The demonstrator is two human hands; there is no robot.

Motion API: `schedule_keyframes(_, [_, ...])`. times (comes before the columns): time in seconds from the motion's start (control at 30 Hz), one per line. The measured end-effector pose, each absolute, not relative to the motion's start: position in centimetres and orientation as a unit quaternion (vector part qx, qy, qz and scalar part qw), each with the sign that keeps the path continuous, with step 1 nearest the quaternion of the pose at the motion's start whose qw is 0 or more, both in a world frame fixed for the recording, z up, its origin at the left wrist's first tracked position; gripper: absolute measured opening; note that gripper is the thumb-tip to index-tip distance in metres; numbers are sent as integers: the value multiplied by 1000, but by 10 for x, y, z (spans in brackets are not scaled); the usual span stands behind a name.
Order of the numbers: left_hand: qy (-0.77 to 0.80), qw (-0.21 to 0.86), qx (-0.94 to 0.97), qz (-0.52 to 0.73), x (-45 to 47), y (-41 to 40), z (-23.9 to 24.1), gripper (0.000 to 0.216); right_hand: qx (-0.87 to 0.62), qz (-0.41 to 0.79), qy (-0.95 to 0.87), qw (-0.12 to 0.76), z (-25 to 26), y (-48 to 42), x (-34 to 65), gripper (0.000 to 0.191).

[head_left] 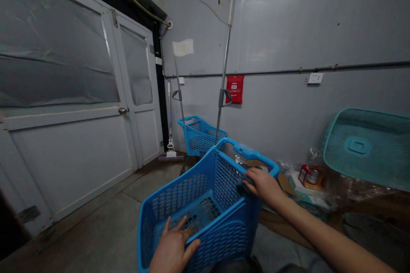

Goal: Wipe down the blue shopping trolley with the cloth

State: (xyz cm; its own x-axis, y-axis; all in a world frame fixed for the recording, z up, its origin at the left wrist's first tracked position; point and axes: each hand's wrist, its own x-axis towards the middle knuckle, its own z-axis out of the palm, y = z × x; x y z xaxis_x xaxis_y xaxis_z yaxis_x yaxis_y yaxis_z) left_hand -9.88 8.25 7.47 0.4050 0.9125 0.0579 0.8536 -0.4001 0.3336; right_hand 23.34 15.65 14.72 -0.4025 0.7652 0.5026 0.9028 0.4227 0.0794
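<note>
A blue shopping cart basket (224, 170) with mesh sides stands before me, tilted in view, a grey pole with a white flag-shaped sign rising from its far side. My right hand (261, 185) is closed on a dark cloth (245, 185) and presses it against the basket's rim below the handle (248, 152). My left hand (174, 243) lies over the near rim, its fingers spread into the basket and holding nothing. The basket's slotted floor shows between the two hands.
Behind stands a second blue cart (200, 138) with its own flag pole. A mop (171, 149) leans in the corner beside the white door (70, 153). At right, a teal plastic basket (368, 145) rests above cardboard, plastic wrap and a red package (310, 175).
</note>
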Motion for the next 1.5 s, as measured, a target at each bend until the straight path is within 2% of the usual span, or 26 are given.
schedule_keyframes(0.1, [535, 127, 829, 107, -104, 79, 73, 51, -500, -159, -828, 196, 155, 177, 240, 28])
schedule_keyframes(0.2, [563, 108, 813, 102, -100, 82, 73, 61, -510, -97, -848, 103, 146, 189, 241, 41])
schedule_keyframes(0.3, [581, 91, 799, 122, -73, 92, 75, 70, -536, -54, -841, 45, 135, 194, 238, 44])
schedule_keyframes(0.43, [497, 116, 840, 185, -18, 113, 72, 66, -530, -48, -846, 31, 134, 199, 238, 40])
schedule_keyframes(0.63, [468, 161, 842, 213, 11, 134, 58, 32, -502, -55, -862, 30, 131, 220, 245, 46])
schedule_keyframes(0.83, [462, 176, 845, 205, 7, 134, 55, 28, -449, -78, -890, 2, 127, 283, 219, 53])
schedule_keyframes(1.1, [462, 198, 849, 161, 8, 140, 51, 32, -461, -80, -884, 9, 132, 359, 162, 67])
schedule_keyframes(1.33, [520, 146, 821, 183, 3, 135, 65, 48, -455, -64, -888, 11, 134, 315, 197, 56])
schedule_keyframes(1.5, [511, 142, 824, 201, 2, 134, 58, 38, -503, 14, -864, 15, 141, 247, 257, 85])
